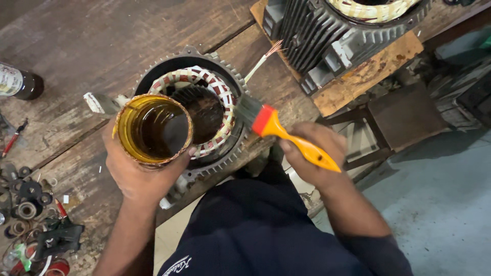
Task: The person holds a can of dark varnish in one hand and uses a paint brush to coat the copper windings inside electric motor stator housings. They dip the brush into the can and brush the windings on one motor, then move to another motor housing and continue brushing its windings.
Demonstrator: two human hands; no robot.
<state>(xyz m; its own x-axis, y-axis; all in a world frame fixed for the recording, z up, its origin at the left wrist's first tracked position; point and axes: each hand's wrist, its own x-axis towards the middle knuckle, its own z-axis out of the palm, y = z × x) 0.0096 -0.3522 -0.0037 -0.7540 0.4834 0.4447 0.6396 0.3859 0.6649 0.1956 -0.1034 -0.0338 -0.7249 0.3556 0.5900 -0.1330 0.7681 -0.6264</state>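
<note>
My left hand (134, 174) grips an open round tin (153, 129) of dark amber liquid, held over the left side of a motor stator (215, 97). The stator stands on the wooden bench, with red and white wound coils around its dark bore. My right hand (316, 156) holds a paintbrush (284, 132) with an orange handle and a red band. Its dark bristles touch the right side of the coil winding. A bundle of bare copper leads (268, 53) sticks out from the stator's far side.
A second, larger finned motor housing (327, 36) sits on a wooden board at the top right. A dark bottle (20, 83) lies at the left edge. Several washers, rings and small parts (30, 204) are scattered at the lower left of the bench (76, 41). A stool (399, 117) stands by the grey floor.
</note>
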